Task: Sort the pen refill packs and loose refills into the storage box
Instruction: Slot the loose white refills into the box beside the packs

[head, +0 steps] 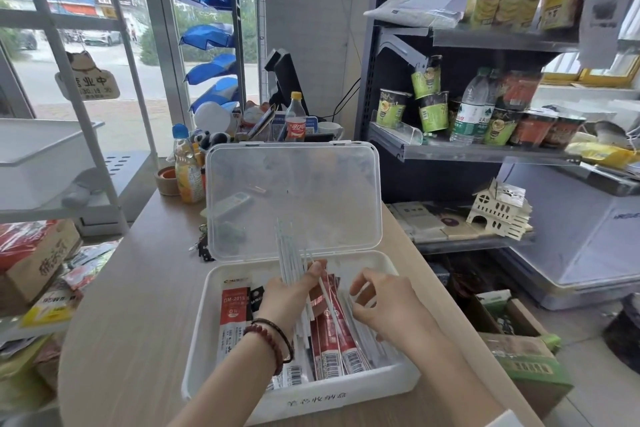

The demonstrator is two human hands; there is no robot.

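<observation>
I grip the loose refills (287, 253) upright in my left hand (289, 295), likely to square them over the storage box (363, 392), while my right hand (384, 302) hovers loosely curled and empty.

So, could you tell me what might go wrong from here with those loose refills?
The left hand grips the loose refills in a splayed, upright bundle, so some may slip and scatter over the storage box rim. One slanted refill hangs away from the bundle and could drop among the red refill packs. The right hand might knock it.
</observation>
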